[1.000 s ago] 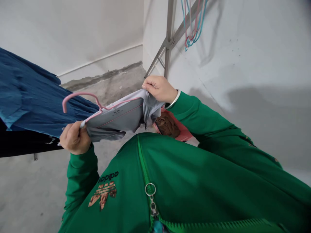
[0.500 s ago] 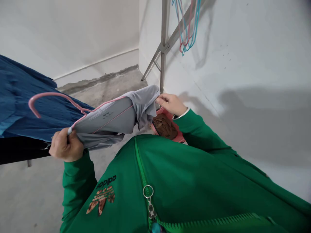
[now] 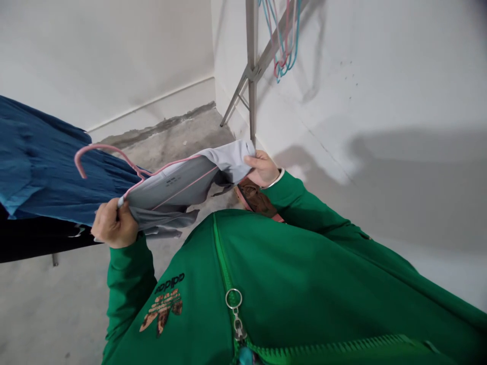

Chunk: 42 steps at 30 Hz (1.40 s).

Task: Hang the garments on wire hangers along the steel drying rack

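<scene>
A light grey shirt [image 3: 228,154] hangs on a pink clothes hanger [image 3: 110,147], whose hook points up and to the left. My left hand [image 3: 116,223] is closed on the shirt and the hanger's near shoulder, thumb pressed against the collar edge. At the other end, my right hand [image 3: 263,168] pinches the shirt's far shoulder between thumb and fingers. Inside the open neckline, the hanger's thin lower bar and small dark print show. Parts of the shirt hang in folds below the hanger.
Blue clothing [image 3: 49,162] and a black garment [image 3: 38,235] hang at the left. Behind my right hand is a pink basket [image 3: 243,197] with brown cloth [image 3: 262,197]. A metal rack frame [image 3: 252,73] stands by the wall, with several pink and blue hangers [image 3: 283,56].
My left hand and the hanger have shifted right. My right hand has turned, its thumb now lying over the shirt's shoulder, and it covers more of the basket.
</scene>
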Tool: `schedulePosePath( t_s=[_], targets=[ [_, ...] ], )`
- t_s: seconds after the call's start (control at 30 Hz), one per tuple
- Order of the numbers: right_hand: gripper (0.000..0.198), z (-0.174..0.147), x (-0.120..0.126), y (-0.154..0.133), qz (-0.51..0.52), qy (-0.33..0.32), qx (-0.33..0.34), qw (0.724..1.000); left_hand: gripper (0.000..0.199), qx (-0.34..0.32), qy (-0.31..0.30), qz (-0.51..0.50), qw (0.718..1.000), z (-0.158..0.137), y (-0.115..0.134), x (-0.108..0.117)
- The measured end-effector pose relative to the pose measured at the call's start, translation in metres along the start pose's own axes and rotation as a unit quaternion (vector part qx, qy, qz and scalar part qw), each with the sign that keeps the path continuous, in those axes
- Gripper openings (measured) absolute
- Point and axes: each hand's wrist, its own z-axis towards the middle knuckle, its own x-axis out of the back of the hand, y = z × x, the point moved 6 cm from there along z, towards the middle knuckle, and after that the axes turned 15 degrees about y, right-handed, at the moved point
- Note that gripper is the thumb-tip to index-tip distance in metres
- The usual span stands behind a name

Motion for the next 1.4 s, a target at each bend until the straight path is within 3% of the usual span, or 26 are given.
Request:
schedulePosePath(
  t_s=[0.07, 0.23, 0.4, 0.77, 1.0, 1.23, 1.3, 1.4],
  targets=[
    [0.053, -0.002, -0.003, -0.012, 0.034, -0.018, -0.025, 0.999, 0.028, -0.002, -0.012, -0.008, 1.0, -0.003, -0.003, -0.001],
    [0.059, 0.008, -0.005, -0.045, 0.047, 0.006, -0.008, 0.999, 0.028, -0.033, -0.062, -0.037, 0.997, -0.011, -0.01, -0.008],
    [0.056, 0.016, -0.004, -0.05, 0.015, -0.004, -0.01, 1.0, 0.025, -0.054, -0.02, -0.045, 0.997, -0.01, -0.012, -0.003],
    [0.041, 0.005, 0.001, -0.011, 0.073, -0.02, -0.127, 0.989, 0.031, -0.028, 0.016, -0.001, 0.999, -0.001, -0.025, 0.005],
    [0.034, -0.022, 0.002, 0.003, 0.133, 0.012, -0.191, 0.972, 0.03, -0.044, 0.094, -0.008, 0.995, 0.002, -0.023, 0.014],
    [0.042, -0.05, -0.01, 0.059, 0.069, -0.031, -0.307, 0.949, 0.03, -0.035, 0.1, -0.003, 0.994, 0.002, -0.02, 0.014],
    [0.045, -0.049, -0.008, 0.07, 0.027, -0.031, -0.299, 0.953, 0.028, -0.045, 0.1, -0.016, 0.994, 0.0, -0.019, 0.014],
    [0.045, -0.035, 0.002, 0.071, -0.083, -0.04, -0.213, 0.973, 0.019, -0.073, 0.111, -0.054, 0.99, -0.001, -0.016, 0.016]
  ],
)
